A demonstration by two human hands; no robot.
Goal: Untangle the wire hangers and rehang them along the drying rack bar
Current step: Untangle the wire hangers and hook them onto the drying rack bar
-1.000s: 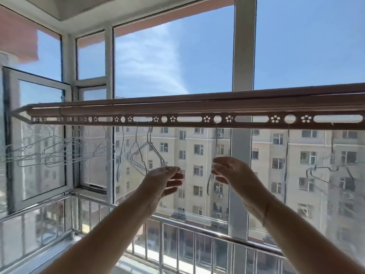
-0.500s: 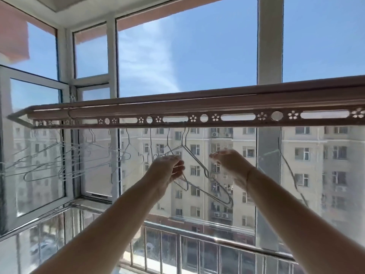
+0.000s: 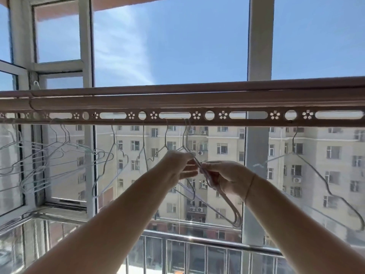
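At the bar's (image 3: 177,101) middle, left hand (image 3: 177,167) and right hand (image 3: 230,179) pinch 2 nested hangers (image 3: 227,201) in curled fingers; tugging sideways may snag the neighbouring hanger (image 3: 166,138).

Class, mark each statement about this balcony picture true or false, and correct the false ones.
1. The left hand and the right hand both grip the middle hangers. True.
2. The middle hangers are off the drying rack bar. False: their hooks sit on it.
3. A bunch of hangers crowds the bar's left end. True.
4. Nothing hangs right of the hands. False: a single hanger hangs there.
5. The bar has only round holes. False: it also has long slots and flower cut-outs.
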